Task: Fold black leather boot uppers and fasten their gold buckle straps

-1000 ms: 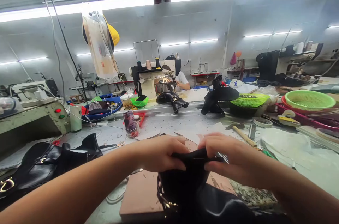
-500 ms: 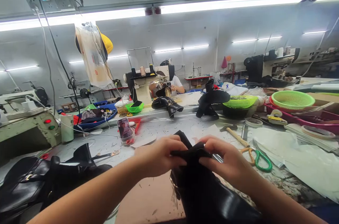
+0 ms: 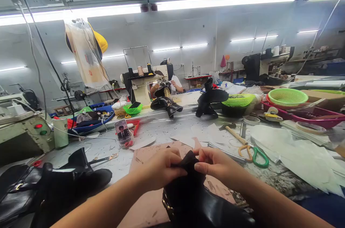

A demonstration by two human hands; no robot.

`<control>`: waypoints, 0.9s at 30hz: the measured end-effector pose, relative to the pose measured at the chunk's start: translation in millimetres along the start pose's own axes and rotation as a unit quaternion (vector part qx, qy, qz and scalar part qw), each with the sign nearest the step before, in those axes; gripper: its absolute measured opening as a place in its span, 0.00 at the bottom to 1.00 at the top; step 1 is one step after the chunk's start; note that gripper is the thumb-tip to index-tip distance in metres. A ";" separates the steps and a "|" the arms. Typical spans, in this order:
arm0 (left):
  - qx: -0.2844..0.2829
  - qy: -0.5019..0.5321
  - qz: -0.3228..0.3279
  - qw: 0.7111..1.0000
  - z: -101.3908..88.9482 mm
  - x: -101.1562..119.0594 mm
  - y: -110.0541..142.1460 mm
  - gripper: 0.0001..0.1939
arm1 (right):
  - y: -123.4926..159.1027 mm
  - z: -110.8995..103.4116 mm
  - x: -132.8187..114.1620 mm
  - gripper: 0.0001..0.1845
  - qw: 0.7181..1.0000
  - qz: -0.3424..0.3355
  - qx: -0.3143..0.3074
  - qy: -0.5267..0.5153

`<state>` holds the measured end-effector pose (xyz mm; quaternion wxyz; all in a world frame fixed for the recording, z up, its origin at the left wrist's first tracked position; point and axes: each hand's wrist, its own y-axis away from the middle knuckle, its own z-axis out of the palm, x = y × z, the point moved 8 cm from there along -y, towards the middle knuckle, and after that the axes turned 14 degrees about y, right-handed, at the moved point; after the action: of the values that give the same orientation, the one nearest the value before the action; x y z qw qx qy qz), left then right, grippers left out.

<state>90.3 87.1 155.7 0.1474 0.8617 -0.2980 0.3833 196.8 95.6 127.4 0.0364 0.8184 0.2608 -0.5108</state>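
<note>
A black leather boot with a gold buckle on its side lies in front of me over a pinkish board. My left hand pinches the boot's top edge between thumb and fingers. On the other side of that edge, my right hand is closed on it too, thumb towards me. The edge stands up in a folded peak between both hands. The boot's lower part runs out of view at the bottom.
More black boots lie at the left. Scissors and a hammer are at the right, beside white sheets. A phone leans on a cup. Behind stand a green basket and a person at a sewing machine.
The view has shifted slightly. Both hands and the boot's edge have moved a little lower and closer together, and the edge is now folded into a peak.
</note>
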 end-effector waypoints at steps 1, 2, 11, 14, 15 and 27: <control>-0.006 0.002 -0.001 1.000 0.5 -0.1 0.3 0.04 | -1.1 0.7 2.8 0.20 1.000 0.005 -0.001 -0.014; -0.013 0.003 -0.005 1.000 0.9 0.0 0.5 0.03 | -2.2 1.1 4.6 0.21 1.000 0.007 0.001 -0.022; 0.033 -0.025 0.054 0.998 -4.4 15.9 3.1 0.09 | -4.7 -5.8 -5.9 0.10 0.991 -0.040 0.070 0.103; 0.093 -0.059 0.075 0.991 -6.0 17.6 6.9 0.07 | -6.0 -2.1 -23.1 0.07 0.974 -0.128 0.048 0.179; 0.118 -0.068 0.056 0.989 -8.6 14.3 7.9 0.05 | -5.7 -2.8 -28.2 0.07 0.963 -0.155 0.064 0.210; -0.039 0.074 0.012 0.996 33.7 1.5 40.6 0.14 | 43.9 31.5 -91.6 0.22 0.714 -0.539 0.121 0.429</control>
<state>84.9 38.6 135.5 0.1982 0.8210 -0.3109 0.4360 160.1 11.9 181.7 -0.4603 0.6676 0.5816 -0.0646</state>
